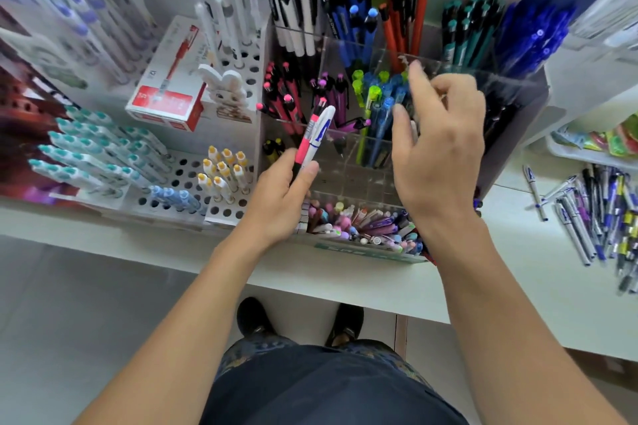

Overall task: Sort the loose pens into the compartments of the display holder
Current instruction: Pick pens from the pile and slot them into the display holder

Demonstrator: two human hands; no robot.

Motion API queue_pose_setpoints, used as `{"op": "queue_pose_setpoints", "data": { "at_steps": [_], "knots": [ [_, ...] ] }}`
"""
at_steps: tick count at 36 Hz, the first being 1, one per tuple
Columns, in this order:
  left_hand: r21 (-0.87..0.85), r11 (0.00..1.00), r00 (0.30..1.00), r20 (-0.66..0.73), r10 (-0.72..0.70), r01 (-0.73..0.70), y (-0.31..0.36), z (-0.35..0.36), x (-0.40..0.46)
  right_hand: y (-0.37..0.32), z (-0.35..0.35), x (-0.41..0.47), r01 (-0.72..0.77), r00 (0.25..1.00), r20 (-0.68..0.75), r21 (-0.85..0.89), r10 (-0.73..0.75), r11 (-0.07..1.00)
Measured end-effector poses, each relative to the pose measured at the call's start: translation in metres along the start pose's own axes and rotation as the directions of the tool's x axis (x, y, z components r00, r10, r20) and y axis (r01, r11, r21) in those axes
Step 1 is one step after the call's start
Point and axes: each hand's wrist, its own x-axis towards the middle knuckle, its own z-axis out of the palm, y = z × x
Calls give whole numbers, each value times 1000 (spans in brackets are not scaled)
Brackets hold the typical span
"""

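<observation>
Left hand point(281, 198) is gripping two pens, one pink point(305, 141), one white point(319, 134), beside the clear acrylic compartmented holder point(348, 176); right hand point(438, 148) is hovering open-fingered above its middle compartments.

Bright, even indoor light with soft, faint shadows — no harsh glare. Wide-angle bending curves the shelf edge point(172, 245) and stretches the corners. The far left pens point(62, 10) and the right hand point(438, 134) are motion-blurred — centre stays sharper.
</observation>
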Motion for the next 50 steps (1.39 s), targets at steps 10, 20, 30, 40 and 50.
{"op": "queue_pose_setpoints", "data": {
  "at_steps": [10,20,30,40,50],
  "knots": [
    [-492,854,954,298,-18,169,51,0,-13,-32,-10,-10,-576,804,537,591,257,565],
    [-389,919,993,120,-24,69,63,22,-3,17,-52,-5,-535,820,377,772,430,343],
    [-476,877,997,17,-70,70,79,55,-7,69,-95,7,-265,907,-84,648,413,714],
    [-433,892,990,9,-142,132,87,61,-8,55,-57,-8,-103,994,-4,355,112,929],
    [-571,801,983,76,-168,181,105,65,-2,64,-35,-6,-142,983,-87,223,164,964]
  ]
}}
